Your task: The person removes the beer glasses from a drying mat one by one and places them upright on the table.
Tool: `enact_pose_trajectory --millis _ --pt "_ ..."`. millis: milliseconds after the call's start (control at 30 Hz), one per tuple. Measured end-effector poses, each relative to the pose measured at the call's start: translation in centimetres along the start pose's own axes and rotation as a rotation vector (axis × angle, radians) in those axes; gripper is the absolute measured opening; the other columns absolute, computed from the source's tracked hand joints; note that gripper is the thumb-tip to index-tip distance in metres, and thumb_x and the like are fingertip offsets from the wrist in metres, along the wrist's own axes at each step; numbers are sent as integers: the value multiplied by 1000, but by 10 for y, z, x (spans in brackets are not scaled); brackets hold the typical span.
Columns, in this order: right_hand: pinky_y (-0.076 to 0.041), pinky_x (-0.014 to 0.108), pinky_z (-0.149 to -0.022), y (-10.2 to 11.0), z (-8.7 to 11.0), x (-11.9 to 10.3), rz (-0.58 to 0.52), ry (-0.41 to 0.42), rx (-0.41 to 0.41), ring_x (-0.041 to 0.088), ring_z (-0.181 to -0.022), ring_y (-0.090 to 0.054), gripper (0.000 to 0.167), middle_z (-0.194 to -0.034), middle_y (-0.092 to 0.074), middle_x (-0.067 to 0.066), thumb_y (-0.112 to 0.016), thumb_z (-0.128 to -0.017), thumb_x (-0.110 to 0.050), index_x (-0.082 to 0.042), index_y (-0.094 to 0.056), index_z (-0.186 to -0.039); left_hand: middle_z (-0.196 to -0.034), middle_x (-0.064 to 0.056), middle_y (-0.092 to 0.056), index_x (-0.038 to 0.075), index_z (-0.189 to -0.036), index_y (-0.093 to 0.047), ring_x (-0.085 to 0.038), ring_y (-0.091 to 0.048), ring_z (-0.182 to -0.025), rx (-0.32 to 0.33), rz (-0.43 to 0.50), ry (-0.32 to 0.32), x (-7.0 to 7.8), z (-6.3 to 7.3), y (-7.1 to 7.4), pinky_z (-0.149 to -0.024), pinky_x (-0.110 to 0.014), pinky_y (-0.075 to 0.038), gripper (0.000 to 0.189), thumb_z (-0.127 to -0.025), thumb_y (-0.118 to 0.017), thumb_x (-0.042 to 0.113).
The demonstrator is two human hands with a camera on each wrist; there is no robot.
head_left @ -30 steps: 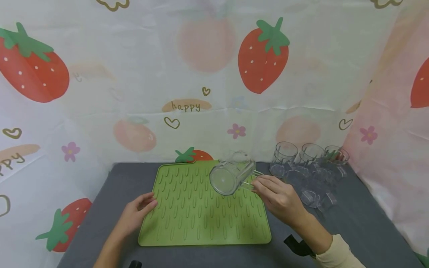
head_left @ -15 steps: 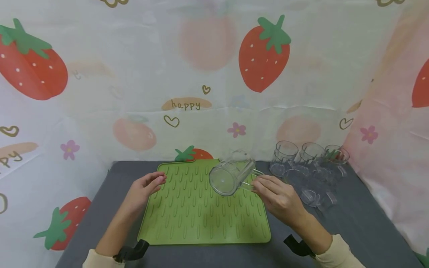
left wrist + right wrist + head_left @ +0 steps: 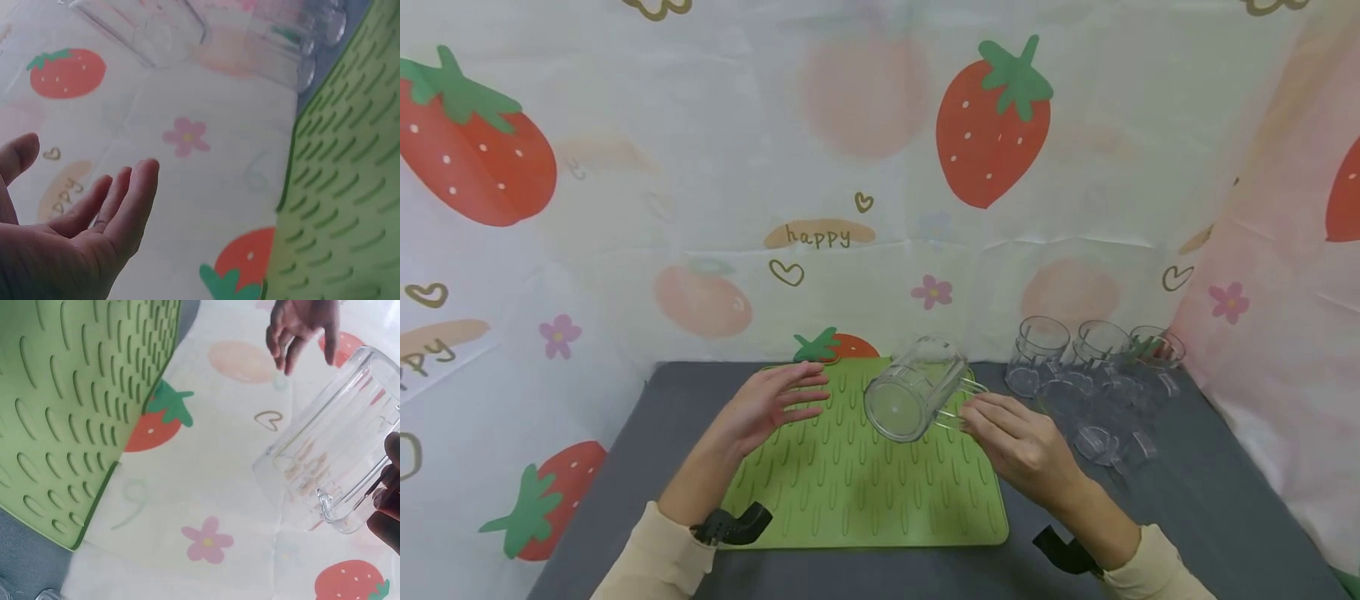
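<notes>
My right hand (image 3: 1026, 442) grips a clear mug (image 3: 917, 387) by its handle. The mug is tilted, its round base facing toward me, and it hangs above the green ridged mat (image 3: 865, 500). In the right wrist view the fingers curl at the handle of the mug (image 3: 325, 444). My left hand (image 3: 771, 408) hovers over the mat's left part with fingers spread and straight, apart from the mug. The left wrist view shows that hand (image 3: 81, 231) holding nothing, with the mug (image 3: 156, 37) beyond its fingertips.
Several clear mugs (image 3: 1037, 354) stand clustered at the right rear of the grey table (image 3: 1210, 517). A strawberry-print cloth (image 3: 865, 283) hangs directly behind the table and along its sides. Black straps with camera mounts (image 3: 737, 525) sit on both wrists.
My left hand has moved from the mat's left edge up and to the right, toward the mug, its fingers spreading. The right hand and the mug have stayed nearly in place.
</notes>
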State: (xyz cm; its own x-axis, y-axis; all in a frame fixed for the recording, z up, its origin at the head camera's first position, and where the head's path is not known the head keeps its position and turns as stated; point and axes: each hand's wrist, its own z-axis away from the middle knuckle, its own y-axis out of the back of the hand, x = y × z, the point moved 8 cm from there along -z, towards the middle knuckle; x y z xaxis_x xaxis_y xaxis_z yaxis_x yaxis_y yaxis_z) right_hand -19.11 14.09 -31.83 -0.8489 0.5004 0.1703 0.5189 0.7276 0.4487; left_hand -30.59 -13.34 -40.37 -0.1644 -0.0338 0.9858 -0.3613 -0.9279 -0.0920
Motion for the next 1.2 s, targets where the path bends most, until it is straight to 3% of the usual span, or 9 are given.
enact_pose_trajectory --millis 300,400,533,633,733,833,933,1100,1200 --pt "-59 33 -65 -3 0 -3 1 16 7 26 -80 -71 28 -85 -75 12 -55 -100 -17 0 -75 -91 -155 -29 -29 -5 -150 -29 -44 -34 -142 -142 142 113 -4 -21 -39 -107 -47 -46 61 -106 -39 36" --pt "-59 33 -65 -5 0 -5 5 18 2 26 -80 -71 28 -85 -75 12 -55 -101 -18 -1 -75 -91 -155 -27 -29 -5 -150 -29 -40 -40 -139 -166 174 135 -7 -26 -52 -102 -44 -50 61 -106 -38 37" --pt "-59 33 -65 -6 0 -6 4 24 0 26 -81 -71 28 -86 -75 12 -55 -101 -18 -1 -75 -92 -137 -18 -48 -4 -143 -40 -26 -58 -117 -179 223 167 -12 -30 -65 -90 -38 -55 60 -105 -39 42" --pt "-59 33 -66 -7 -1 -7 1 29 1 26 -81 -71 27 -86 -75 12 -55 -100 -17 -1 -75 -92 -117 -8 -57 0 -130 -53 -19 -60 -103 -186 258 189 -15 -30 -73 -83 -35 -56 55 -104 -38 46" --pt "-59 33 -66 -8 -1 -7 0 35 0 27 -81 -71 27 -86 -75 12 -55 -100 -16 0 -75 -92 -127 -13 -55 -1 -135 -47 -23 -59 -112 -228 280 220 -18 -29 -81 -87 -37 -55 62 -104 -33 51" --pt "-59 33 -67 -8 -1 -8 0 39 -1 27 -81 -71 27 -86 -75 12 -54 -101 -16 0 -75 -92 -146 -24 -37 -5 -150 -22 -31 -52 -127 -270 296 260 -20 -28 -88 -98 -40 -51 79 -102 -30 58" --pt "-59 33 -68 -9 0 -9 -6 46 -1 26 -81 -71 27 -86 -75 12 -55 -100 -16 0 -75 -92 -149 -27 -35 -4 -151 -18 -31 -53 -127 -281 328 295 -22 -27 -92 -100 -41 -51 87 -98 -35 63" --pt "-60 33 -68 -11 1 -9 -18 54 -8 26 -81 -71 27 -86 -75 12 -54 -100 -15 -1 -75 -92 -127 -13 -57 0 -152 -21 -19 -65 -107 -302 360 315 -21 -26 -100 -87 -35 -57 85 -98 -36 63" --pt "-60 33 -69 -12 2 -10 -14 55 -16 26 -82 -71 27 -86 -75 11 -53 -101 -14 -1 -76 -93 -114 -4 -62 2 -153 -22 -13 -67 -98 -305 360 315 -20 -25 -102 -80 -30 -58 81 -98 -37 60"
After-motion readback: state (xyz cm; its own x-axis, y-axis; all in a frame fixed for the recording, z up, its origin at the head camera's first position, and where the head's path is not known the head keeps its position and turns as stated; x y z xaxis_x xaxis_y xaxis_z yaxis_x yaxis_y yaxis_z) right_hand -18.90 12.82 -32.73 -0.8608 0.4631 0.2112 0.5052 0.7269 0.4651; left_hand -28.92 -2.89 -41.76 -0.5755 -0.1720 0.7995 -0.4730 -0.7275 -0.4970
